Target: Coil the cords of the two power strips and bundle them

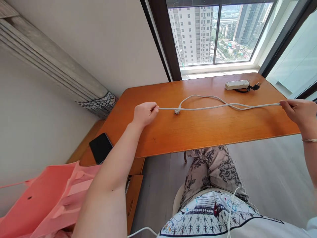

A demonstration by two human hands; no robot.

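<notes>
- While the left hand point(145, 113) is closing into a loose fist around one end of the white cable point(218, 106), the right hand point(298, 110) is pinching the other end between thumb and fingers, so the cord is stretching taut across the wooden desk point(198, 132).
- Both hands are sitting well apart, left one over the near left part of the desk, right one just past the right edge, which is why the line is running pretty much straight between them.
- Looks like the cable is doubling back on itself: a slack loop is curving out from a small white plug or knot point(177, 111) just right of the left hand, lying flat on the wood and crossing the taut part further right.
- Farther back, a white power strip point(237, 85) with a black plug point(255, 87) is resting near the window point(215, 33), well apart from the cord.
- Off to the near left, a black phone point(101, 147) is lying on a lower ledge, and a pink bag point(47, 198) is slumping beside it.
</notes>
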